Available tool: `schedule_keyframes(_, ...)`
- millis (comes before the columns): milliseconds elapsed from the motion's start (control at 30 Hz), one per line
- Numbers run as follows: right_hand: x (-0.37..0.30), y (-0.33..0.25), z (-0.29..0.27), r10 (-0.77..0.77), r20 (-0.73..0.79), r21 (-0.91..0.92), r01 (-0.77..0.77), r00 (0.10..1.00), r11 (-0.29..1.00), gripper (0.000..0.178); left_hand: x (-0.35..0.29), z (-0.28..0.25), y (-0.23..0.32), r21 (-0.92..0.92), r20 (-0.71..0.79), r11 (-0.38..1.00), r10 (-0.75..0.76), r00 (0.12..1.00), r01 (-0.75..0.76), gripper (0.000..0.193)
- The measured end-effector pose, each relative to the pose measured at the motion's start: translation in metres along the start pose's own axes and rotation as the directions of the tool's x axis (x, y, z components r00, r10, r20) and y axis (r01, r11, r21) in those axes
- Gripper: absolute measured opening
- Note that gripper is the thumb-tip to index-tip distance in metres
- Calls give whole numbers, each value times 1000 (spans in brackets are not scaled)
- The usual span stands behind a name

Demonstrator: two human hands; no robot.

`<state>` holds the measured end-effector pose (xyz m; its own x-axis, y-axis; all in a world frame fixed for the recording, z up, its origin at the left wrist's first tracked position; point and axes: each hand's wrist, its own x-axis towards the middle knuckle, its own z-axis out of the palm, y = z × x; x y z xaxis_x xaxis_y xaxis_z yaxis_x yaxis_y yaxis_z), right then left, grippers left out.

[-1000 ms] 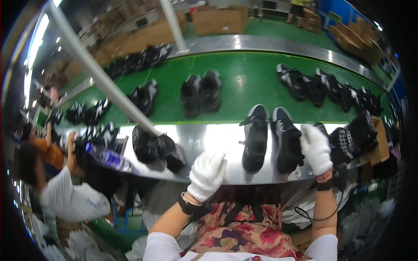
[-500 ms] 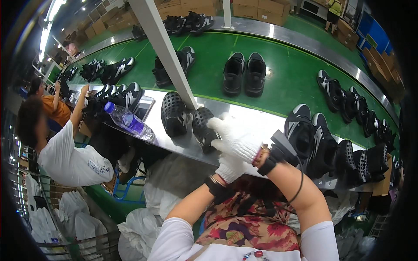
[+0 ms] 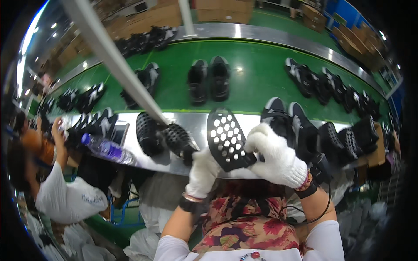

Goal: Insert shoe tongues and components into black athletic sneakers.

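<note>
My right hand (image 3: pixel 276 154), in a white knit glove, is closed on the narrow end of a black perforated shoe tree (image 3: pixel 226 135). Its toe-shaped face is raised above the metal ledge, and light shows through the round holes. My gloved left hand (image 3: pixel 203 173) has its fingers curled at the tail of a second perforated shoe tree (image 3: pixel 178 135); the fingertips are partly hidden. That piece leans on the ledge beside another shoe tree (image 3: pixel 148 132). Just past my right hand, a pair of black and grey sneakers (image 3: pixel 301 130) stands on the ledge.
A water bottle (image 3: pixel 109 148) lies left on the metal ledge (image 3: pixel 170 164). A white post (image 3: pixel 117 61) slants across the view. More sneakers (image 3: pixel 209 80) stand on the green belt (image 3: pixel 254 82). At right are more perforated pieces (image 3: pixel 329 138). A co-worker in white (image 3: pixel 69 191) works at left.
The view has shifted right. My hands, together before, are now apart. The perforated shoe tree in my right hand has come into sight, and my left hand is lower, beside the ledge's shoe tree.
</note>
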<state>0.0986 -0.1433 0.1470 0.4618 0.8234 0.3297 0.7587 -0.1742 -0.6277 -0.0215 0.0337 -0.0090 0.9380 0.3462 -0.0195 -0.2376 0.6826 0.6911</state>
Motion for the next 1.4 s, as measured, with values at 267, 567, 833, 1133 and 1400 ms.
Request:
schedule_keyframes(267,-79,9,-18,119,18,302,-118,993,946,45,15,96,16,-85,21,968,-234,972,235,44)
schedule_keyframes(567,-128,29,-18,376,-384,374,-231,843,898,66,25,159,-39,628,33,778,12,999,-30,51)
schedule_keyframes(833,-184,54,-82,647,-282,323,-565,708,759,58,106,145,-33,782,583,-159,-157,797,-603,46)
schedule_keyframes(1133,-164,42,-102,583,-231,251,-531,779,809,51,109,163,-41,671,598,-398,-207,774,-625,36)
schedule_keyframes(1400,-81,67,-57,602,-24,-97,-601,798,793,56,106,152,-42,709,638,-266,-153,755,-653,21)
